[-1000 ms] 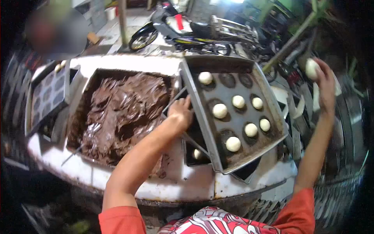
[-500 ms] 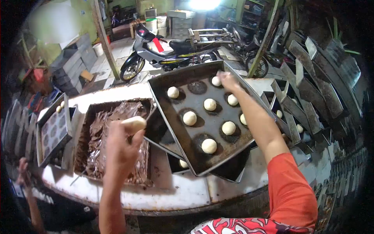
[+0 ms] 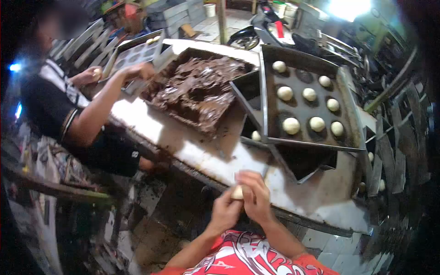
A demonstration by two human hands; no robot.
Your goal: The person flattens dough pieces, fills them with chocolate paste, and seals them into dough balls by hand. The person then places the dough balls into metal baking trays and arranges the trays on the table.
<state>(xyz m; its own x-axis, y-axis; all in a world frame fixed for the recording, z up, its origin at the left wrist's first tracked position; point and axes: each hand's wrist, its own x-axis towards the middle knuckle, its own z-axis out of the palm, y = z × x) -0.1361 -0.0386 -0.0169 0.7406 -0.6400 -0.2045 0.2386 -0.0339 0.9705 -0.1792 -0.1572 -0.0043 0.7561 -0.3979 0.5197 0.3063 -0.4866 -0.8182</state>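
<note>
Close to my body, in front of the table's near edge, my left hand [image 3: 225, 211] and my right hand [image 3: 256, 197] are together around a pale dough ball [image 3: 238, 192]. The fingers of both are closed on it. Beyond them a dark metal tray [image 3: 298, 136] rests tilted on other trays, with several round dough balls [image 3: 309, 94] in rows on it. One dark round spot near its far side has no ball. Left of it a square pan [image 3: 182, 120] holds a brown, glossy paste [image 3: 206, 87].
A co-worker [image 3: 55, 105] stands at the left, one hand at the paste pan's edge and the other with a small dough piece. A tray [image 3: 137, 57] lies beyond. Stacked trays [image 3: 398, 146] stand at the right. A motorcycle [image 3: 270, 32] is behind the table.
My right hand has left the tray, where a far-side ball now sits. My left hand has brought its dough back, and both hands have met on it. The view has turned left, showing the co-worker.
</note>
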